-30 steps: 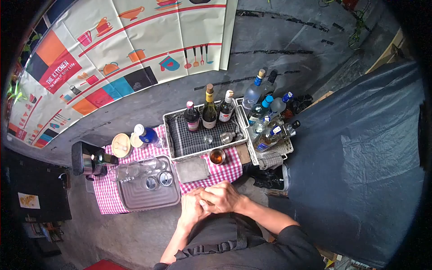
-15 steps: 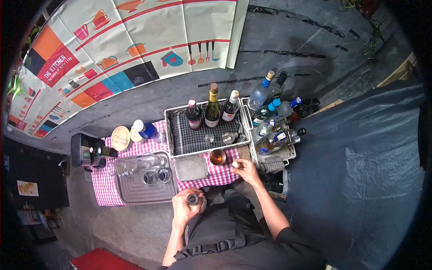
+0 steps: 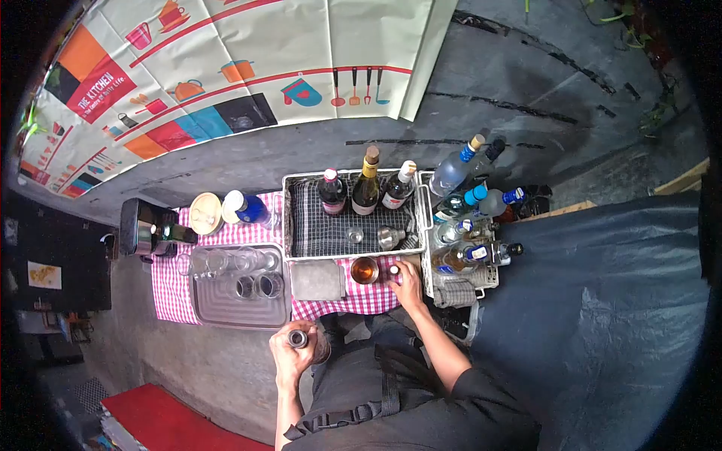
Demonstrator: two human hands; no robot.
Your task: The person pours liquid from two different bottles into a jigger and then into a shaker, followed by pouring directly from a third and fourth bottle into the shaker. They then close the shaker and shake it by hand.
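Left hand (image 3: 292,353) curled shut, held near the body — right hand (image 3: 407,280) extended forward, fingers pinched.

Wall poster (image 3: 226,68): red panel reads "THE KITCHEN"; smaller line beneath illegible. Bottle labels unreadable.

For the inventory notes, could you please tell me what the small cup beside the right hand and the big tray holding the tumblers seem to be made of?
Small copper-coloured cup: probably metal, shiny rim glints. Large grey rectangular tray: apparently brushed metal, dull sheen, though plastic is possible.
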